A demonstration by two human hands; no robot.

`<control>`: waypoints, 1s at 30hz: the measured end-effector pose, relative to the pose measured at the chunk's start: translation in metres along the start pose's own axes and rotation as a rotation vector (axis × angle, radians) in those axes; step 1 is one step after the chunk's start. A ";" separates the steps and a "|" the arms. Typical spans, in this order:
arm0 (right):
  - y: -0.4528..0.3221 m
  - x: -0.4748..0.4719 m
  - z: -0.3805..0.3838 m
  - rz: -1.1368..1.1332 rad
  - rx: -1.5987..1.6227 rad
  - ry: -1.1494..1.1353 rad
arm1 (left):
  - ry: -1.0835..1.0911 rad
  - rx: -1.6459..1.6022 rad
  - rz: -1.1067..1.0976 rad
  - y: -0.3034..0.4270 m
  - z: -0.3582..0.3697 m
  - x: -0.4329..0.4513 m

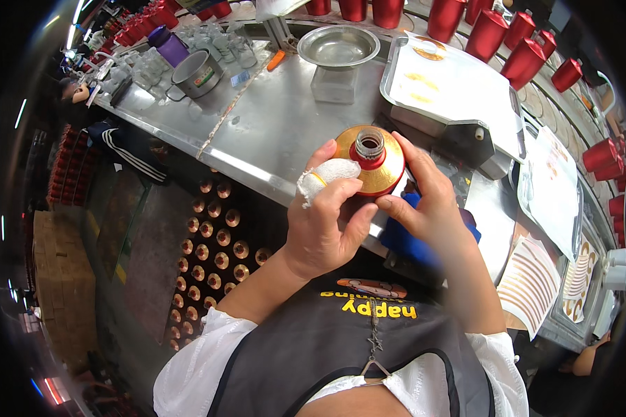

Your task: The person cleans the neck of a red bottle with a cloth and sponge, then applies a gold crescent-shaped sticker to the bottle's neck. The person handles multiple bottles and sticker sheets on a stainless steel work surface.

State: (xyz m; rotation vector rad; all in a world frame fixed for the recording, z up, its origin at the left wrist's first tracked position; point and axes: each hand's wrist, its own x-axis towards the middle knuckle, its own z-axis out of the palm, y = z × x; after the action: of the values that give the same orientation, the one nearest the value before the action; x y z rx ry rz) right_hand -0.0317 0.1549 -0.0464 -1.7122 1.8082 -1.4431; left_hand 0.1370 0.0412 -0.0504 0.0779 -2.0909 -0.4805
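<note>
Between my two hands is a red glass bottle with a gold decal on its shoulder (388,174) and a bare threaded neck, its open mouth facing up. My left hand (326,219) grips its left side; one finger wears a white cloth cover held by a yellow band. Around the right side curl the fingers of my right hand (428,195), its thumb low on the bottle. Beneath the right hand lies a blue cloth (412,237). A metal bowl of liquid (339,47) stands on a block beyond the bottle.
At the right are trays with white decal sheets (448,88) and a sheet of gold strips (531,284). Red bottles (488,34) line the conveyor behind. A metal pot (197,75), purple bottle (169,47) and orange cutter (276,60) stand or lie at left; gold-topped bottles (221,260) fill the floor area below.
</note>
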 end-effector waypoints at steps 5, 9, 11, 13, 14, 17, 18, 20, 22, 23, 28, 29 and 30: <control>-0.011 0.026 -0.033 0.233 0.243 0.218 | -0.033 -0.284 -0.299 -0.022 0.001 0.004; -0.005 0.075 -0.034 -0.034 0.082 -0.024 | -0.156 -0.755 -0.542 -0.038 0.011 0.006; 0.000 0.101 -0.033 0.134 -0.195 -0.062 | -0.206 -0.783 -0.516 -0.048 0.012 0.008; 0.000 0.115 -0.035 0.099 -0.068 -0.132 | -0.238 -0.832 -0.540 -0.057 0.012 0.009; 0.000 0.121 -0.031 0.051 0.023 -0.256 | -0.260 -0.882 -0.567 -0.061 0.012 0.010; -0.002 0.136 -0.026 0.083 -0.367 -0.299 | -0.327 -0.898 -0.530 -0.068 0.011 0.011; -0.003 0.136 -0.025 0.073 -0.143 -0.321 | -0.332 -0.915 -0.529 -0.069 0.012 0.011; -0.003 0.134 -0.021 0.045 0.064 -0.340 | -0.297 -1.034 -0.611 -0.070 0.013 0.011; 0.000 0.131 -0.020 0.130 -0.070 -0.266 | -0.327 -0.955 -0.537 -0.071 0.014 0.011; 0.003 0.130 -0.019 0.122 -0.243 -0.154 | -0.317 -0.919 -0.488 -0.072 0.014 0.011; 0.008 0.098 -0.023 0.161 -0.030 0.026 | -0.238 -0.716 -0.377 -0.070 0.015 0.007; 0.007 0.090 -0.026 0.118 -0.225 0.150 | -0.177 -0.613 -0.348 -0.067 0.016 0.005; 0.002 0.077 -0.026 0.092 -0.223 0.202 | -0.105 -0.504 -0.312 -0.064 0.019 0.004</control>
State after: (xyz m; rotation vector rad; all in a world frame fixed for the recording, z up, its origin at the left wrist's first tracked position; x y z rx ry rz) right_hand -0.0736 0.1003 -0.0035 -1.6040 2.1988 -1.4692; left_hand 0.1109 -0.0128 -0.0799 0.0844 -2.0044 -1.2087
